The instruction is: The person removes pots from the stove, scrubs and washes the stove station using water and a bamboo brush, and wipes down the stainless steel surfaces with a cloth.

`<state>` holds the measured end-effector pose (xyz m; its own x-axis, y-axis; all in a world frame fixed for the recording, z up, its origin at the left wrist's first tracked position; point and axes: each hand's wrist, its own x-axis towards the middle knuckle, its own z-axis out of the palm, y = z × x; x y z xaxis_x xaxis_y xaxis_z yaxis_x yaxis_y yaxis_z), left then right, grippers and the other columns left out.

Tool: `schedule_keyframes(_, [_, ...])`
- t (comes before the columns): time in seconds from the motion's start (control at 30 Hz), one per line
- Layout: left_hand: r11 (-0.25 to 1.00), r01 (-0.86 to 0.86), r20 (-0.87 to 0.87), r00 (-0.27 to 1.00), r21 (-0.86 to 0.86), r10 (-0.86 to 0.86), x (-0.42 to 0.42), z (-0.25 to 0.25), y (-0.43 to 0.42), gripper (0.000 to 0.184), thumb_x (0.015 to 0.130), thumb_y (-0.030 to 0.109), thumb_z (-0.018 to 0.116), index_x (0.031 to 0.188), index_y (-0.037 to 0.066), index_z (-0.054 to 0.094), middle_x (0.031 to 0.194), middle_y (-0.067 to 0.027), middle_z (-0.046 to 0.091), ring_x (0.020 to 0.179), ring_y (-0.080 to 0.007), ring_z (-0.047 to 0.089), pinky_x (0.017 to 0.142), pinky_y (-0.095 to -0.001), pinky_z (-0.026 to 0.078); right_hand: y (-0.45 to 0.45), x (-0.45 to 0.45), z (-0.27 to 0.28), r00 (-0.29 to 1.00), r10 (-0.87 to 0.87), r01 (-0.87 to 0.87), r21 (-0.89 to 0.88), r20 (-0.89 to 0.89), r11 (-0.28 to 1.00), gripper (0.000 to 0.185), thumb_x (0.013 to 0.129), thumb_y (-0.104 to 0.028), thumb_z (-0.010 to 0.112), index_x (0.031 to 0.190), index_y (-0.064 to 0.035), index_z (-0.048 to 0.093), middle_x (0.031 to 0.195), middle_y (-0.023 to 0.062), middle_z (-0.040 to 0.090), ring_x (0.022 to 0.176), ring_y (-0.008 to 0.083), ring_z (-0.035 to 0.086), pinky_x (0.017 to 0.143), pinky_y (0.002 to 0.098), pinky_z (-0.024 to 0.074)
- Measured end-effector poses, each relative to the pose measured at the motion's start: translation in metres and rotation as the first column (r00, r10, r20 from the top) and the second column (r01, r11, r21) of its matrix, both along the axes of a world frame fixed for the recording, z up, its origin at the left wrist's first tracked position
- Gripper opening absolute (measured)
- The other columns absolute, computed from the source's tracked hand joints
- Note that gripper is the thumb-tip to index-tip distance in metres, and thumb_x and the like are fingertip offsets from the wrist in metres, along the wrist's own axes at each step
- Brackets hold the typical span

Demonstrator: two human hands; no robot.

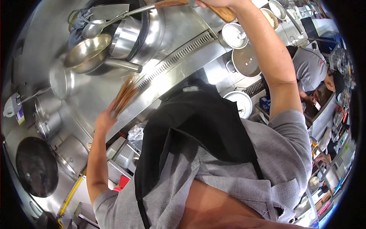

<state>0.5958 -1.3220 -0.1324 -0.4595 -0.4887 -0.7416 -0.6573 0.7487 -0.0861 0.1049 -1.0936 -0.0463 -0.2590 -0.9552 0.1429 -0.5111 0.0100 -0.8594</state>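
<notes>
My left hand (106, 121) is closed around a bamboo wok brush (126, 93), its splayed bristles blurred over the steel counter by the drain grate. At the top edge, partly cut off, my right hand (221, 3) wraps round a wooden handle (225, 14); the tool's other end is out of view. Left of that hand, a ladle (94, 29) with a wooden grip reaches down to the wok station. I cannot tell whether the two handles belong together. Below the ladle bowl sits a steel saucepan (87, 55), tilted, its handle pointing right.
A slotted drain (179, 55) runs along the counter's front. On the right stand a pot of white powder (234, 35), a large pot (246, 61) and a lidded pot (239, 103). A dark wok (37, 166) lies lower left. Another person (310, 68) works at the right.
</notes>
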Motion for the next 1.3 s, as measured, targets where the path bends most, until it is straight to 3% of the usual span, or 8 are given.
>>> schedule_keyframes(0.27, [0.986,0.117,-0.476,0.878,0.116,-0.048,-0.186,-0.158,0.051,0.064,0.091,0.053,0.044,0.148,0.029,0.027,0.126,-0.0188,0.058,0.118,-0.0357,0.054,0.098,-0.0433,0.044,-0.031,0.037,0.028,0.968,0.029,-0.03,0.0,0.251,1.0,0.072,0.074,0.0,0.051,0.143,-0.0003,0.03,0.087,0.0099,0.061,0.055,0.0123,0.053,0.051,0.0259,0.0441])
schedule_keyframes(0.33, [0.948,0.227,0.014,0.972,0.224,-0.236,-0.166,-0.154,0.024,0.063,0.089,0.056,0.044,0.144,0.026,0.036,0.124,-0.017,0.06,0.117,-0.0328,0.055,0.099,-0.0398,0.043,-0.036,0.045,0.032,0.985,0.005,-0.009,0.025,0.173,1.0,0.073,0.073,0.001,0.051,0.143,-0.0002,0.03,0.087,0.0097,0.061,0.055,0.0119,0.053,0.051,0.0258,0.044])
schedule_keyframes(0.73, [0.937,-0.223,0.348,0.885,-0.269,0.31,0.258,-0.042,-0.148,0.065,0.085,0.045,0.057,0.144,0.036,0.033,0.12,-0.0152,0.062,0.109,-0.0351,0.06,0.093,-0.0451,0.049,-0.15,0.162,0.053,0.974,0.185,-0.182,-0.03,0.13,0.983,0.076,0.075,0.002,0.048,0.147,-0.0032,0.025,0.106,0.0147,0.06,0.065,0.0146,0.058,0.058,0.0267,0.0491])
schedule_keyframes(0.87, [0.91,-0.375,0.13,0.907,-0.177,0.4,0.306,-0.02,-0.161,0.067,0.084,0.041,0.061,0.145,0.036,0.032,0.118,-0.0172,0.062,0.107,-0.037,0.06,0.091,-0.0458,0.049,-0.228,0.247,0.032,0.984,0.18,-0.178,0.158,0.006,0.971,0.056,0.086,-0.006,0.051,0.141,-0.0072,0.038,0.073,0.0058,0.057,0.053,0.0087,0.047,0.049,0.0271,0.0436])
schedule_keyframes(1.0, [0.88,-0.474,-0.276,0.85,-0.03,0.449,0.309,-0.035,-0.156,0.071,0.082,0.041,0.066,0.144,0.036,0.033,0.12,-0.0177,0.062,0.108,-0.0373,0.06,0.092,-0.0451,0.048,-0.371,0.329,-0.049,0.867,0.231,-0.351,-0.211,-0.442,0.912,0.07,0.082,-0.006,0.05,0.148,-0.0131,0.028,0.114,0.0249,0.06,0.095,0.033,0.063,0.084,0.0366,0.0504])
schedule_keyframes(1.07, [0.869,-0.484,-0.418,0.771,0.105,0.48,0.305,-0.07,-0.152,0.072,0.08,0.046,0.064,0.144,0.035,0.034,0.121,-0.0175,0.061,0.11,-0.0367,0.059,0.095,-0.0431,0.046,-0.429,0.383,-0.059,0.897,0.335,-0.273,0.235,-0.29,0.933,0.073,0.079,-0.005,0.051,0.148,-0.0067,0.025,0.129,0.0304,0.05,0.119,0.0399,0.052,0.099,0.0376,0.0427])
schedule_keyframes(1.2, [0.848,-0.449,-0.559,0.641,0.281,0.525,0.281,-0.088,-0.12,0.068,0.083,0.044,0.061,0.144,0.027,0.037,0.124,-0.024,0.058,0.116,-0.0404,0.054,0.101,-0.0424,0.041,-0.512,0.502,-0.141,0.997,0.064,-0.057,0.143,-0.042,0.988,0.047,0.079,-0.003,0.051,0.125,0.007,0.046,0.099,0.0269,0.065,0.089,0.0372,0.066,0.078,0.042,0.0536])
schedule_keyframes(1.3, [0.815,-0.369,-0.646,0.496,0.447,0.58,0.291,-0.112,-0.104,0.067,0.084,0.04,0.062,0.144,0.022,0.038,0.129,-0.0224,0.055,0.12,-0.039,0.052,0.102,-0.0399,0.04,-0.529,0.518,-0.109,0.01,-0.198,-0.48,0.178,0.98,0.859,0.003,0.081,-0.002,0.052,0.079,-0.0005,0.051,0.066,0.0113,0.056,0.059,0.0223,0.058,0.052,0.034,0.0489])
